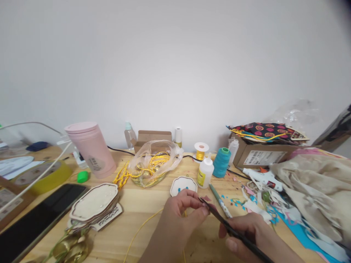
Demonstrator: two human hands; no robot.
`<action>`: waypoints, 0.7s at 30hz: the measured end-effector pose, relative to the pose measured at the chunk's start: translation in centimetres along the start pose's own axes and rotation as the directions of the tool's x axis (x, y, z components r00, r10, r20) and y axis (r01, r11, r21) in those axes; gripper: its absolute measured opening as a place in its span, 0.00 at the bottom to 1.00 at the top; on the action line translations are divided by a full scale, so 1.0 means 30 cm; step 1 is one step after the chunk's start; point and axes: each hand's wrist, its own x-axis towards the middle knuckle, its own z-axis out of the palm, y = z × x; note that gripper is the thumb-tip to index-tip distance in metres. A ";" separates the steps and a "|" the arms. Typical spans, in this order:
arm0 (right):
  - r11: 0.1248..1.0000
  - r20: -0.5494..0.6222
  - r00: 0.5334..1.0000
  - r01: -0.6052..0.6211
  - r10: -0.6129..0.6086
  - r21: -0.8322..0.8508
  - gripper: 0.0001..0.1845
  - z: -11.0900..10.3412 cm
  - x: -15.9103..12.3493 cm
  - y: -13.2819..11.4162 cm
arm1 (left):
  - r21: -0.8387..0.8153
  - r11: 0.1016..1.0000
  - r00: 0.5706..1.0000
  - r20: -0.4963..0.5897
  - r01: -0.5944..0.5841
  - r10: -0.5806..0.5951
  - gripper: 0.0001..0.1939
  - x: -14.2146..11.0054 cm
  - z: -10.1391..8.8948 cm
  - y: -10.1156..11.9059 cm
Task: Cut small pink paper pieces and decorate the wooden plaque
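Note:
My left hand (185, 213) is closed in a pinch at the middle front, its fingertips on a small dark pink piece (212, 207). My right hand (251, 232) is wrapped round dark tweezers (223, 221), whose tips reach the left fingertips beside the pink piece. Partly hidden behind my left hand lies a white scalloped plaque (183, 183) with small blue bits on it. A thin yellow cord (145, 223) runs under my left hand. Just beyond the tweezers lies a green pen (219, 199).
A glue bottle (205, 173) and a teal thread cone (222, 162) stand behind my hands. Paper scraps (257, 201) and a glue gun (263, 179) lie right. Stacked plaques (94, 202), a phone (41, 219), a pink tumbler (91, 149) and brass bells (72, 248) occupy the left.

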 end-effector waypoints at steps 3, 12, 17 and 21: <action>0.998 -0.016 0.998 0.056 -0.056 -0.017 0.33 0.000 0.000 0.012 | -0.033 0.999 1.000 -0.001 -0.001 0.001 0.05 0.000 0.001 0.003; 0.999 0.001 0.999 0.038 -0.038 -0.002 0.30 0.007 0.010 0.011 | -0.086 0.996 1.000 -0.007 -0.020 0.020 0.05 0.000 0.010 0.007; 0.999 -0.014 1.000 0.007 -0.007 0.034 0.31 0.012 0.006 0.013 | -0.061 0.998 0.999 0.052 0.009 -0.006 0.06 -0.004 0.010 0.017; 0.998 -0.013 0.999 0.033 -0.032 0.052 0.30 0.019 0.007 0.021 | -0.096 0.990 0.993 0.069 0.103 -0.097 0.06 -0.009 0.014 0.026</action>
